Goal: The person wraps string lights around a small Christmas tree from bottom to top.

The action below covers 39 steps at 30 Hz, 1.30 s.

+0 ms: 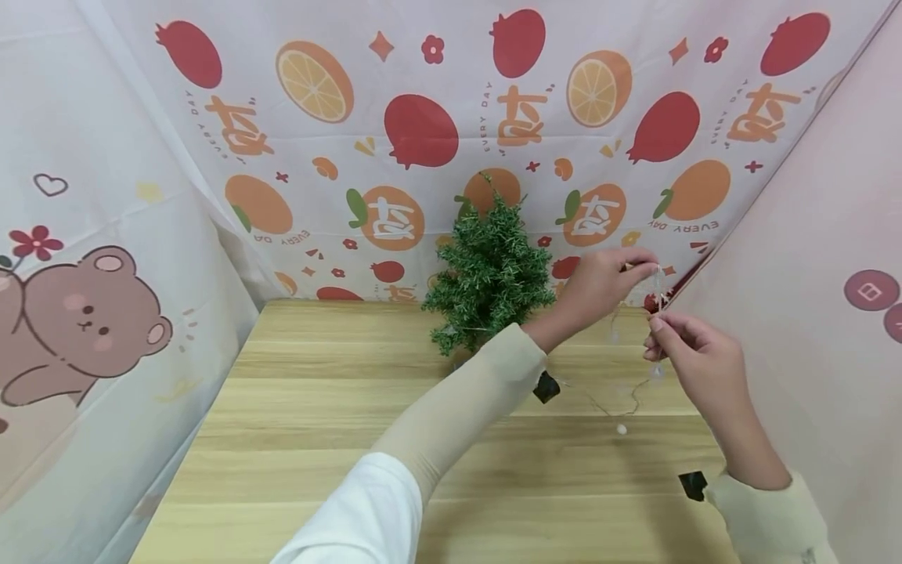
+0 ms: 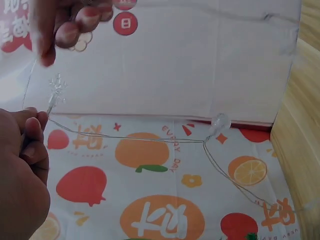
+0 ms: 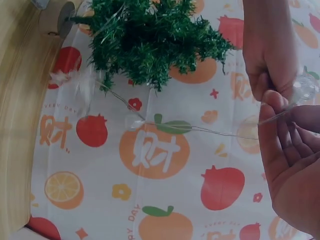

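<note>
Light string [image 2: 140,139]: fine wire with clear ornaments, held up above the right part of the tabletop [image 1: 317,439], between the left hand [image 1: 599,286] and the right hand [image 1: 708,360], a length trailing below. Looks very light to me; wire limp and easily bent, likely quick to tangle. Ornaments look like hard, smooth plastic, so probably slippery, the points of the clear snowflake [image 2: 58,90] perhaps brittle. Best hold, I judge: a pinch on the wire close to an ornament's base, no tugging.

Left hand: reaches across, palm down; thumb and forefinger pressed together on the wire near the snowflake's base, no gap that I can make out. Right hand: lower and nearer the person, thumb against curled fingers, wire pinched between. The hands are near each other; whether their fingers touch, I cannot tell.

Further along the wire, a clear rounded ornament [image 2: 220,122]. Small pale ball [image 1: 622,429] lower down; lying or hanging, cannot tell.

Outward: small green tree [image 1: 489,274] upright toward the table's back edge, left of the hands. Black patch [image 1: 546,388] near the tree, second black patch [image 1: 694,485] by the right sleeve. Fruit-printed cloth [image 1: 352,23] hangs behind.
</note>
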Motion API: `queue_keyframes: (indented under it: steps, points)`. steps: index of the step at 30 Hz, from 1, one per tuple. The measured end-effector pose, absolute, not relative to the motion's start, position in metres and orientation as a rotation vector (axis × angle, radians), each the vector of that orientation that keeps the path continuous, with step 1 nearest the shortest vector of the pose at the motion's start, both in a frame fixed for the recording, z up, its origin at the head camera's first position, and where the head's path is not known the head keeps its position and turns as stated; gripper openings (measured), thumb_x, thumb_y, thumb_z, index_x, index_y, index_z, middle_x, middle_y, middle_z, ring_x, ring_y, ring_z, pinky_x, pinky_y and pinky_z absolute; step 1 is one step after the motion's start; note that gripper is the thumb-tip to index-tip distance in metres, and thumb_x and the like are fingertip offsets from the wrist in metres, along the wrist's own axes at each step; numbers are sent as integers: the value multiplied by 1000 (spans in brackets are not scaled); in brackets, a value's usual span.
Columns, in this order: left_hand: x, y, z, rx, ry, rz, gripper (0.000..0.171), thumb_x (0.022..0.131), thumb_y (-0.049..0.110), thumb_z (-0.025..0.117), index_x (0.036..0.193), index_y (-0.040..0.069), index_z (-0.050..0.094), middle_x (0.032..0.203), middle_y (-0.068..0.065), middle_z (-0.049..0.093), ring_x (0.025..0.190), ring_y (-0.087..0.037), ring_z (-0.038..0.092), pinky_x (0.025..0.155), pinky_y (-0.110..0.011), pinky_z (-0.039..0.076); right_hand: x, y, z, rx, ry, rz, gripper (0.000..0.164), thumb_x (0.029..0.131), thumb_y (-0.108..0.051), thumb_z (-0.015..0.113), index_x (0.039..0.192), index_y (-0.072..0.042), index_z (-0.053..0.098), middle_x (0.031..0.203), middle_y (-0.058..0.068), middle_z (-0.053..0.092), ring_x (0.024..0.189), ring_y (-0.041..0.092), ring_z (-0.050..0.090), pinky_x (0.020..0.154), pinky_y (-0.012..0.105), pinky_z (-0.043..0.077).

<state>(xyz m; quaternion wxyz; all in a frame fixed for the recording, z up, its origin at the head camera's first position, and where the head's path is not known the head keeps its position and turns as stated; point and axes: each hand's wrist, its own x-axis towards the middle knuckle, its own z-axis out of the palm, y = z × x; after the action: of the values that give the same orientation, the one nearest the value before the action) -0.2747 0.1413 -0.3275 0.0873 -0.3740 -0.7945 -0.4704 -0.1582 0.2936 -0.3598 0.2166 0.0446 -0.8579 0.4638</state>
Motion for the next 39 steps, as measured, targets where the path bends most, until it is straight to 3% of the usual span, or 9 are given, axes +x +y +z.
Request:
queue_keyframes:
  steps: [7,10,16,24,28,31,35,39]
  points:
    - [-302,138,-317,-921,-2341,-1644,22,101,30,63,116,18,75,103,7,75,65,-4,53,60,-17,44,-153,284,-368,210,-2395,1416,26,101,-21,64,109,2,72,80,-1,75,71,9,73,68,24,59]
    - [-312,136,-314,-879,-2331,-1641,22,101,30,63,115,18,75,98,8,73,66,-5,58,60,-18,46,-152,279,-371,226,-2392,1483,25,100,-18,65,108,4,71,78,3,73,68,13,72,66,27,60]
    - [-326,132,-310,-866,-2312,-1745,21,101,30,63,114,18,75,91,6,68,56,-16,55,55,-24,43,-148,269,-375,215,-2397,1569,26,100,-19,65,107,5,71,78,6,72,65,16,71,65,31,60]
    - [-342,129,-303,-793,-2213,-1976,15,100,25,65,107,16,75,78,1,65,55,-20,49,51,-26,40,-146,248,-389,287,-2414,1713,27,101,-18,63,112,6,69,84,11,72,72,19,73,70,35,61]
    - [-351,131,-298,-761,-2256,-1988,15,100,26,65,105,17,75,65,-1,55,53,-19,47,49,-26,37,-145,241,-395,312,-2380,1732,24,101,-14,63,109,7,68,87,14,73,77,18,74,69,37,61]
    - [-357,131,-291,-735,-2250,-1998,18,101,28,64,107,16,76,69,1,58,56,-20,49,49,-26,38,-144,238,-398,316,-2364,1733,23,101,-15,64,108,6,68,90,15,74,78,18,75,70,37,61]
    - [-363,124,-279,-728,-2245,-1951,19,101,28,64,110,17,75,88,0,68,61,-21,54,50,-27,39,-144,235,-399,297,-2328,1815,24,100,-15,66,110,7,67,92,14,74,79,21,75,73,37,61]
    - [-368,114,-268,-730,-2217,-1945,16,101,27,64,106,17,76,84,-3,67,58,-20,52,49,-28,38,-143,232,-401,255,-2283,1975,26,99,-15,67,114,7,65,89,7,74,78,20,74,75,37,61]
